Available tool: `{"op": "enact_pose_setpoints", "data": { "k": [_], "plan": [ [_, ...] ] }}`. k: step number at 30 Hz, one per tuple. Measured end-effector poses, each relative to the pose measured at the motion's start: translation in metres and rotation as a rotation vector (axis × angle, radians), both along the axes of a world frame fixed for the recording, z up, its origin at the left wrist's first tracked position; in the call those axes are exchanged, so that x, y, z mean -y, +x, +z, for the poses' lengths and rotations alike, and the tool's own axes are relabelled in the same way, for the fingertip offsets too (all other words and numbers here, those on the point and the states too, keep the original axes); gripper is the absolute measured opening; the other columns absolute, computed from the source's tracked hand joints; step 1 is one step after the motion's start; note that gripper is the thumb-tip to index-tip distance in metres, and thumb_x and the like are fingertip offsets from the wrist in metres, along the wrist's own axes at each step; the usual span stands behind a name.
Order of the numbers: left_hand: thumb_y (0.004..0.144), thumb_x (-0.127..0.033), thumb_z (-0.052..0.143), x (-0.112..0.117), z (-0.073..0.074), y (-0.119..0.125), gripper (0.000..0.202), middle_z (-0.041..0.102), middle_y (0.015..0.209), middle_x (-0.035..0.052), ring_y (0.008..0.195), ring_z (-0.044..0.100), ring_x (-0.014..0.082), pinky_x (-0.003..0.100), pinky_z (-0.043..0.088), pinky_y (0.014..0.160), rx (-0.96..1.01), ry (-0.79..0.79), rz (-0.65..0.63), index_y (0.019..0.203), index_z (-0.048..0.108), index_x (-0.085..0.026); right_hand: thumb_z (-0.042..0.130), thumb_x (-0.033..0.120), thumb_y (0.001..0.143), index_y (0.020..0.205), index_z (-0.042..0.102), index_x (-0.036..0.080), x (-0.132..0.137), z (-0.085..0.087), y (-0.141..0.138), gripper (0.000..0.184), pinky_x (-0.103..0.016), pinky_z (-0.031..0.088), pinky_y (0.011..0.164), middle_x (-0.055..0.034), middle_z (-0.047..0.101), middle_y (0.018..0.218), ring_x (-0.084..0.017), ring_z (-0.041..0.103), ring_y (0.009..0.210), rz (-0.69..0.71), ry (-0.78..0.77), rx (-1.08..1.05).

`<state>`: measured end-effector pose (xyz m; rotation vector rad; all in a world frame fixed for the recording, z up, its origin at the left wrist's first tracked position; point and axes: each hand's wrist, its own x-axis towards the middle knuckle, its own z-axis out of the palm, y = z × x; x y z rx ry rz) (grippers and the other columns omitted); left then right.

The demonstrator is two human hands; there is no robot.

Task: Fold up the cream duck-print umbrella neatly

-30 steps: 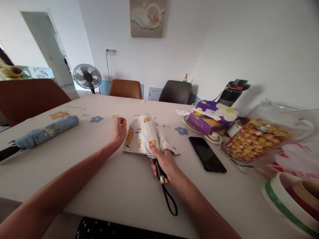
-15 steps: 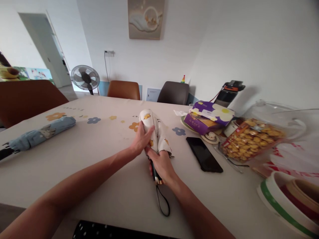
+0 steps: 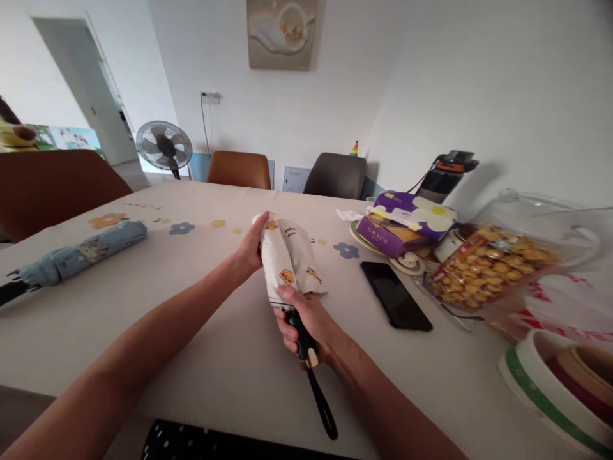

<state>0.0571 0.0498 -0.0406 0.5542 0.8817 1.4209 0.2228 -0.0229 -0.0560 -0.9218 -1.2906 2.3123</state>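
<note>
A folded white umbrella printed with yellow cartoon figures lies near the middle of the table. My right hand is closed round its black handle, and the black wrist strap trails toward me. My left hand grips the far left side of the umbrella's cloth, fingers wrapped round it, thumb on top. The cloth is bunched into a loose roll between the two hands.
A blue folded umbrella lies at the table's left edge. Right of my hands are a black phone, a purple box on a plate, a bag of snacks and stacked bowls. Chairs and a fan stand beyond.
The umbrella's spread cloth has been gathered from a flat fan into a roll. My left hand moved from beside the cloth onto it; my right hand lifted the handle slightly.
</note>
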Motion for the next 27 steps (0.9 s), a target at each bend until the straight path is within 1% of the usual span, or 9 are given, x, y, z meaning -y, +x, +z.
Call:
{"op": "enact_pose_setpoints", "data": {
  "k": [5, 9, 11, 13, 16, 19, 22, 24, 27],
  "plan": [
    [0.072, -0.064, 0.047, 0.005, 0.008, 0.000, 0.055, 0.069, 0.081, 0.0082, 0.099, 0.061, 0.0296, 0.043, 0.048, 0.088, 0.037, 0.079, -0.096, 0.092, 0.064, -0.015, 0.039, 0.062, 0.082, 0.058, 0.037, 0.019, -0.001, 0.000, 0.000, 0.049, -0.016, 0.028, 0.029, 0.0079, 0.033, 0.031, -0.006, 0.027, 0.024, 0.150, -0.120, -0.066],
    [0.070, -0.063, 0.046, 0.006, 0.014, 0.002, 0.057, 0.069, 0.082, 0.0107, 0.096, 0.061, 0.0299, 0.046, 0.048, 0.087, -0.047, 0.131, -0.057, 0.096, 0.063, -0.015, 0.035, 0.062, 0.084, 0.061, 0.042, 0.018, -0.002, -0.004, -0.002, 0.050, -0.017, 0.030, 0.031, 0.0067, 0.035, 0.032, -0.006, 0.028, 0.025, 0.186, -0.130, -0.124],
    [0.070, -0.064, 0.045, 0.007, 0.017, 0.003, 0.060, 0.068, 0.083, 0.0114, 0.096, 0.061, 0.0295, 0.046, 0.048, 0.086, -0.077, 0.150, -0.046, 0.098, 0.063, -0.015, 0.033, 0.060, 0.085, 0.070, 0.051, 0.016, -0.002, -0.005, -0.002, 0.051, -0.018, 0.032, 0.033, 0.0064, 0.037, 0.033, -0.006, 0.029, 0.026, 0.217, -0.155, -0.157],
    [0.071, -0.065, 0.043, 0.009, 0.020, 0.004, 0.062, 0.068, 0.084, 0.0115, 0.096, 0.061, 0.0293, 0.045, 0.048, 0.085, -0.086, 0.164, -0.057, 0.100, 0.063, -0.015, 0.030, 0.061, 0.086, 0.088, 0.058, 0.014, -0.002, -0.006, -0.002, 0.054, -0.018, 0.033, 0.033, 0.0050, 0.043, 0.037, -0.008, 0.035, 0.028, 0.262, -0.170, -0.177],
    [0.070, -0.067, 0.042, 0.013, 0.026, 0.005, 0.064, 0.068, 0.086, 0.0104, 0.096, 0.060, 0.0293, 0.045, 0.049, 0.083, -0.100, 0.179, -0.071, 0.103, 0.062, -0.016, 0.033, 0.062, 0.084, 0.111, 0.055, 0.015, -0.002, -0.007, 0.000, 0.058, -0.018, 0.032, 0.033, -0.0002, 0.057, 0.051, -0.010, 0.046, 0.033, 0.290, -0.138, -0.197],
    [0.071, -0.069, 0.041, 0.016, 0.031, 0.006, 0.065, 0.068, 0.087, 0.0094, 0.096, 0.061, 0.0290, 0.045, 0.049, 0.082, -0.105, 0.194, -0.062, 0.105, 0.062, -0.018, 0.042, 0.057, 0.082, 0.116, 0.052, 0.017, -0.001, -0.007, 0.001, 0.053, -0.018, 0.033, 0.033, -0.0014, 0.061, 0.060, -0.011, 0.050, 0.037, 0.253, -0.077, -0.264],
    [0.072, -0.069, 0.040, 0.017, 0.033, 0.006, 0.066, 0.068, 0.086, 0.0100, 0.096, 0.061, 0.0290, 0.046, 0.048, 0.083, -0.109, 0.210, -0.036, 0.106, 0.062, -0.017, 0.050, 0.050, 0.079, 0.109, 0.053, 0.016, 0.002, -0.006, 0.000, 0.045, -0.018, 0.034, 0.034, 0.0032, 0.053, 0.050, -0.010, 0.046, 0.035, 0.195, -0.063, -0.312],
    [0.072, -0.070, 0.039, 0.014, 0.027, 0.003, 0.068, 0.068, 0.087, 0.0107, 0.096, 0.061, 0.0290, 0.045, 0.048, 0.083, -0.113, 0.213, -0.036, 0.106, 0.062, -0.015, 0.053, 0.048, 0.078, 0.099, 0.054, 0.016, 0.005, -0.007, -0.004, 0.039, -0.018, 0.034, 0.034, 0.0063, 0.046, 0.043, -0.008, 0.041, 0.031, 0.119, -0.051, -0.291],
    [0.073, -0.071, 0.036, 0.004, 0.010, -0.002, 0.070, 0.068, 0.090, 0.0123, 0.097, 0.060, 0.0288, 0.042, 0.049, 0.084, -0.149, 0.193, -0.066, 0.104, 0.062, -0.014, 0.060, 0.044, 0.074, 0.085, 0.050, 0.017, 0.008, -0.010, -0.012, 0.031, -0.019, 0.036, 0.032, 0.0088, 0.040, 0.040, -0.007, 0.035, 0.029, -0.061, -0.001, -0.191]
  ]
}}
